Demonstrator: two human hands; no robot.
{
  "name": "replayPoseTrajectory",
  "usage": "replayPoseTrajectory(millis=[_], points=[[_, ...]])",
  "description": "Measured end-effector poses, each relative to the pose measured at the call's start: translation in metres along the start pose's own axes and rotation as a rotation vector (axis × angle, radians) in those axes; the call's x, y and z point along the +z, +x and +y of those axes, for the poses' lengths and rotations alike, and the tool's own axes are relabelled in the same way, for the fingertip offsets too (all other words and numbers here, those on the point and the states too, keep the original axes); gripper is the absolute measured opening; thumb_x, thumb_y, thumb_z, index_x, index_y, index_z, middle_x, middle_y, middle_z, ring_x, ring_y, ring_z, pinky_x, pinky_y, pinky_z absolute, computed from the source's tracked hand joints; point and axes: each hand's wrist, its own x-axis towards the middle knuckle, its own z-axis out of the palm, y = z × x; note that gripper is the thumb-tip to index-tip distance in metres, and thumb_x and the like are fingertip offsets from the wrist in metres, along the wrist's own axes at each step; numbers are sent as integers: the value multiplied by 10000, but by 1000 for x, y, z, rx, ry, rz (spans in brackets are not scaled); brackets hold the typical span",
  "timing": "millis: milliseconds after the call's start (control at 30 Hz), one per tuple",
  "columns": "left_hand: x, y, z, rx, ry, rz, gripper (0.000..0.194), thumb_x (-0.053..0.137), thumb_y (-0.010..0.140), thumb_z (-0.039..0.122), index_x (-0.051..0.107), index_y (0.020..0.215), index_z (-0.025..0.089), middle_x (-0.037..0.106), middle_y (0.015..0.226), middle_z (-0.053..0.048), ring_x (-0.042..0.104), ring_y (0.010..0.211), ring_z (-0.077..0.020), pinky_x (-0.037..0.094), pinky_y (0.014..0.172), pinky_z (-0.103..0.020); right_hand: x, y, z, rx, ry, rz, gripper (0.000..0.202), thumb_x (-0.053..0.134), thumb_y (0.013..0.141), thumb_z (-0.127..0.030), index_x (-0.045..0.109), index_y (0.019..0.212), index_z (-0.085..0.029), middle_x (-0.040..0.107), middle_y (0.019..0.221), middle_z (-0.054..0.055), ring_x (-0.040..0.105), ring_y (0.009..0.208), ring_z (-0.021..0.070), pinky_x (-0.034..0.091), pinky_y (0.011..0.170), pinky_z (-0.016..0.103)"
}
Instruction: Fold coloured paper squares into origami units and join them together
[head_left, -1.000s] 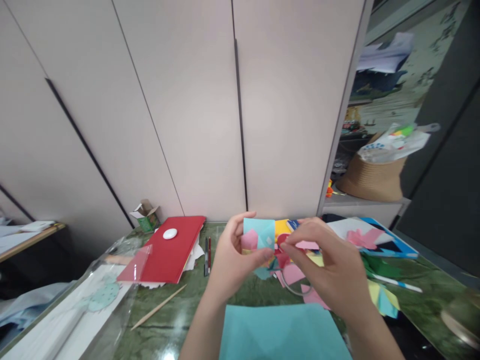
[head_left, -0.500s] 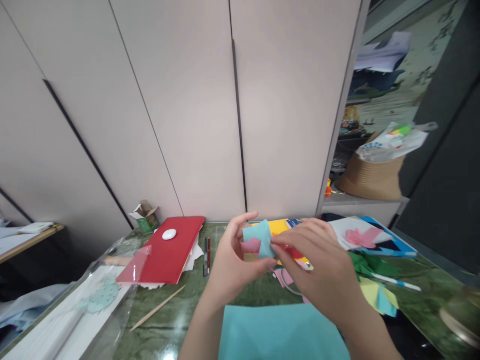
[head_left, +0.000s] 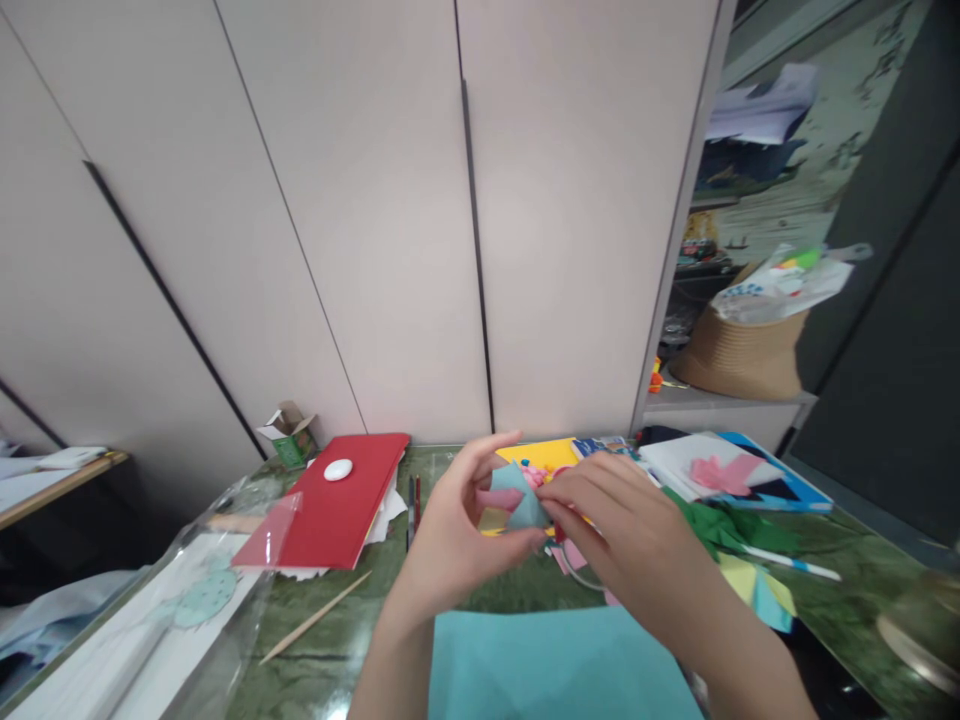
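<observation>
A small light-blue piece of paper [head_left: 528, 510] is held up between my two hands above the table, bent or folded, with a pink part [head_left: 501, 498] showing beside it. My left hand [head_left: 457, 535] curves around it, thumb below and fingers behind. From the other side my right hand [head_left: 626, 520] pinches the paper's right edge between thumb and forefinger. Below both hands lies a large light-blue sheet [head_left: 559, 665], flat at the table's near edge. The fingers hide part of the small paper.
On the green table [head_left: 322, 640], a pointed wooden stick [head_left: 315, 618] and a red folder [head_left: 330, 510] with a white oval object [head_left: 338, 470] lie left. A yellow item [head_left: 551, 452] is behind my hands. Right are green paper [head_left: 739, 525], a white pen [head_left: 793, 563] and yellow-blue paper [head_left: 757, 590].
The small blue paper has tilted and dropped slightly, showing less of its face. My right hand has shifted a little left and down; colourful bits behind are now visible.
</observation>
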Motion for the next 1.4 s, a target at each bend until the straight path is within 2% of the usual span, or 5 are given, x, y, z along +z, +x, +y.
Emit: replayPoseTrajectory(millis=[433, 567, 933, 1200, 1400], points=[[1, 2, -2, 56, 23, 17, 691, 724, 602, 78, 533, 1225, 309, 451, 899, -1, 463, 739, -120, 476, 698, -264, -1, 4, 1, 60, 6, -25, 223, 391, 930, -134, 593, 851, -189, 638, 812, 47, 533, 762, 181, 404, 680, 319], [2, 3, 0, 53, 42, 35, 670, 722, 610, 90, 541, 1215, 314, 465, 903, 4, 470, 769, -122, 481, 751, -275, -3, 4, 0, 83, 22, -61, 209, 399, 929, -142, 598, 886, -189, 639, 823, 47, 528, 774, 186, 402, 700, 331], [3, 5, -1, 55, 71, 26, 655, 699, 634, 72, 530, 1219, 313, 496, 948, -9, 485, 849, -145, 473, 726, -246, 1, 4, 1, 67, -2, 7, 186, 433, 905, -122, 587, 830, -192, 639, 811, 40, 535, 772, 181, 394, 721, 322], [4, 6, -1, 51, 32, 10, 632, 724, 632, 108, 543, 1199, 318, 473, 903, -1, 487, 866, -162, 477, 764, -284, 3, 6, 4, 63, -86, 45, 155, 448, 885, -137, 530, 764, -191, 577, 709, 22, 493, 685, 170, 375, 635, 303], [4, 7, -1, 31, 50, 28, 588, 751, 624, 153, 570, 1167, 286, 499, 904, -3, 499, 913, -176, 464, 806, -295, -4, 3, 7, 114, 19, -30, 117, 461, 902, -159, 550, 848, -212, 616, 780, 12, 520, 736, 162, 378, 680, 305]])
